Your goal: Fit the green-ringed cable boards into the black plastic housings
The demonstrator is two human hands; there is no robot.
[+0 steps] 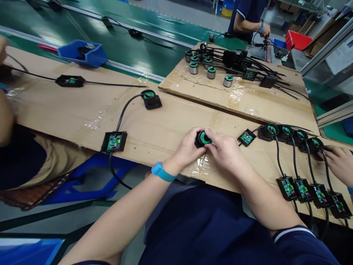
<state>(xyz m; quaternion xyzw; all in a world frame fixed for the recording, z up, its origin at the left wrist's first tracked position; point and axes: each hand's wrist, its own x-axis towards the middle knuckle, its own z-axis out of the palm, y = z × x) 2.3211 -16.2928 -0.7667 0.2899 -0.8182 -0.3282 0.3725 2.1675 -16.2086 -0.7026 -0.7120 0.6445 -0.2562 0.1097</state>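
Currently your left hand [189, 147] and right hand [224, 151] both close around a round black housing with a green ring [203, 138], fingers curled on its sides, held just above the cardboard sheet [165, 125] at its near edge. Both forearms angle inward, wrists low. A small green circuit board [246, 137] lies just right of your right hand.

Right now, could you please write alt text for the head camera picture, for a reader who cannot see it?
Both hands, left hand and right hand, hold a round black part with a green ring over a cardboard-covered bench. To the right lie wired black units with green boards, touched by another person's hand; a blue bin sits far left.
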